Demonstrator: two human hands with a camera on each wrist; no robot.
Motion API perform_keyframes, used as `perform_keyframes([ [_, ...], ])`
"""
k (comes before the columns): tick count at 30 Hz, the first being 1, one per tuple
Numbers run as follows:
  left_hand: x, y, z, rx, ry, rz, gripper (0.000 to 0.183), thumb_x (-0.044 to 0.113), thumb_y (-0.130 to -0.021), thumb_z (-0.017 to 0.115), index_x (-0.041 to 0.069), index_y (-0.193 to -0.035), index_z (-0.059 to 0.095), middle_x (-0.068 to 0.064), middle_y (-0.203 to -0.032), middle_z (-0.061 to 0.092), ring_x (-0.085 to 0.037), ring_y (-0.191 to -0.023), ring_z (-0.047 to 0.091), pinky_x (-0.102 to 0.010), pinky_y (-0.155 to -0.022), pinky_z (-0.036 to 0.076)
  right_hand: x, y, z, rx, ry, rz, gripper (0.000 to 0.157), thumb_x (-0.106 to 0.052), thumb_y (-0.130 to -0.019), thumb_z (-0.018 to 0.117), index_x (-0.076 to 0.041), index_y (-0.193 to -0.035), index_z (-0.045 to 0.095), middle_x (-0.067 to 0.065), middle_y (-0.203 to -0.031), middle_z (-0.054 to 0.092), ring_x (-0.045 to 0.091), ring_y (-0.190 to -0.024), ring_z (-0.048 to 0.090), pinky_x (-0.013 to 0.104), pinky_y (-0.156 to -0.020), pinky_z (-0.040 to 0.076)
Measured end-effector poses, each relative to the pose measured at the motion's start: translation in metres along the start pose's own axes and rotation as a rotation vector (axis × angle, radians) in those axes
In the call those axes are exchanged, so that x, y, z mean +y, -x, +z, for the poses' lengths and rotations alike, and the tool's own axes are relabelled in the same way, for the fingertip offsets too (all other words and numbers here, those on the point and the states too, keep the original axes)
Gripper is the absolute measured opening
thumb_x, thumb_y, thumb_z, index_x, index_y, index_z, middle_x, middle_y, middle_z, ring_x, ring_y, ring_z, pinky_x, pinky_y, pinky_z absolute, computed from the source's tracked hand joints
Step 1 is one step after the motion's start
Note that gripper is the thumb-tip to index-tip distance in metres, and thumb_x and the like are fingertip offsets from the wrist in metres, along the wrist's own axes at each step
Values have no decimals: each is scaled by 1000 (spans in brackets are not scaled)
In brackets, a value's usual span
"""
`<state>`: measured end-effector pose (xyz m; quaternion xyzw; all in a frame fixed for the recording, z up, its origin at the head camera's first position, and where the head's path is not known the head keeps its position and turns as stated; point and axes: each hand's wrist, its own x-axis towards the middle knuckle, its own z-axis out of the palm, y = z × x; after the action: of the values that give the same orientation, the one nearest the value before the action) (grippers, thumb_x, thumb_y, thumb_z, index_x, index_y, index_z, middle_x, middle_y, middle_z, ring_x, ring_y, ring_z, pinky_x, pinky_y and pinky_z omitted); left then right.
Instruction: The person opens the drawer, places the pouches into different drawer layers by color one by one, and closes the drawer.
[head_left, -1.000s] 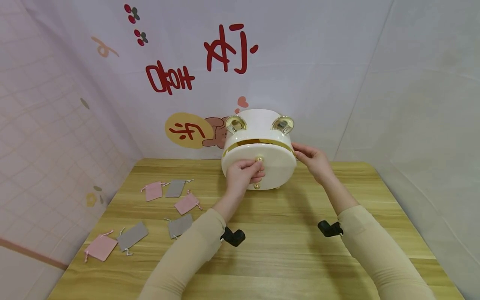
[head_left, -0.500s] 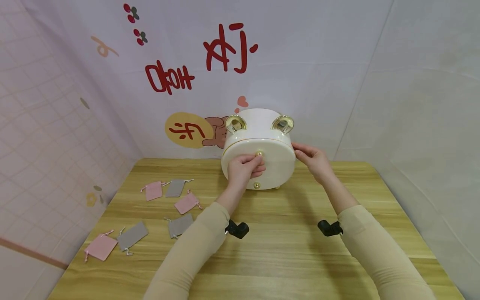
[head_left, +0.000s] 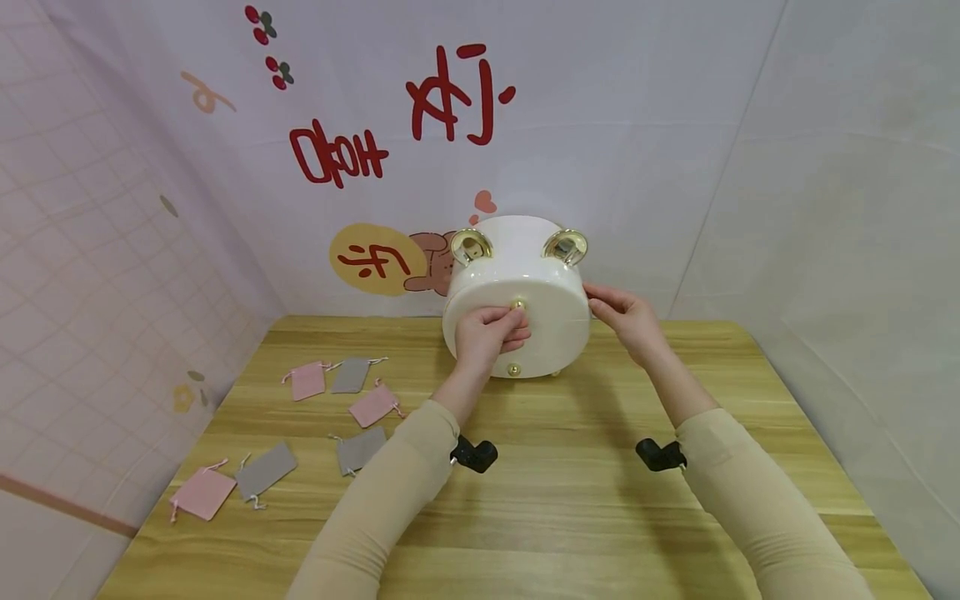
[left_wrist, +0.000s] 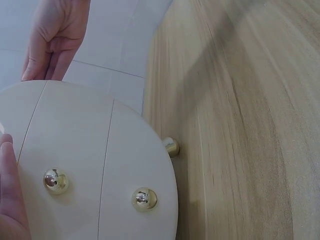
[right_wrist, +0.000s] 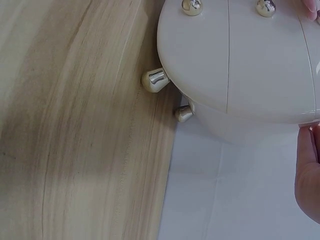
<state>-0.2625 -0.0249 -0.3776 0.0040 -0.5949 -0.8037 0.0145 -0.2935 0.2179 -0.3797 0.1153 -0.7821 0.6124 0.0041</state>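
Note:
A white oval jewelry box with gold ear-shaped rings stands at the back of the table. Thin seams split its front into three drawers, and the top one sits flush with the others. My left hand pinches the gold top knob between thumb and fingers. The middle knob and bottom knob show in the left wrist view. Against the box's right side rests my right hand, its fingers fairly straight; the right wrist view shows these fingers right at the box's edge.
Several small drawstring pouches, such as a pink one and a grey one, lie on the left of the wooden table. A printed white cloth backdrop hangs right behind the box. Small gold feet support the box.
The top drawer has slid back into the box, hiding the gold strip along its upper edge. My left hand moved forward with the knob; my right hand stayed at the side.

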Motion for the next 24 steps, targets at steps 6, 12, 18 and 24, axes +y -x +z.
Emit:
perform_keyframes([
  [6, -2, 1, -3, -18, -3, 20, 22, 8, -91, 72, -11, -103, 70, -21, -88, 73, -19, -71, 73, -33, -67, 60, -2, 1, 1, 4, -12, -1, 44, -22, -102, 58, -6, -142, 53, 13, -144, 52, 24, -132, 47, 41, -110, 39],
  [12, -10, 3, -11, -19, -28, 41, 21, 7, -91, 72, -11, -102, 70, -23, -90, 72, -22, -74, 73, -33, -68, 60, -1, 1, 1, 4, -7, 7, 45, -23, -102, 58, -6, -143, 52, 13, -144, 52, 25, -134, 45, 43, -110, 38],
  [18, -24, 8, -21, -35, -57, 29, 20, 5, -92, 71, -12, -103, 69, -21, -89, 73, -17, -71, 72, -31, -66, 60, -1, 1, 1, 10, -16, 9, 46, -23, -101, 60, -5, -142, 53, 14, -144, 52, 26, -135, 44, 43, -111, 37],
  [24, -38, 12, -26, -28, -85, 2, 19, 2, -91, 71, -12, -103, 69, -20, -90, 73, -15, -69, 72, -44, -76, 59, -2, 2, 1, 16, -11, 24, 47, -23, -99, 62, -6, -142, 53, 13, -143, 53, 24, -133, 46, 41, -110, 39],
])
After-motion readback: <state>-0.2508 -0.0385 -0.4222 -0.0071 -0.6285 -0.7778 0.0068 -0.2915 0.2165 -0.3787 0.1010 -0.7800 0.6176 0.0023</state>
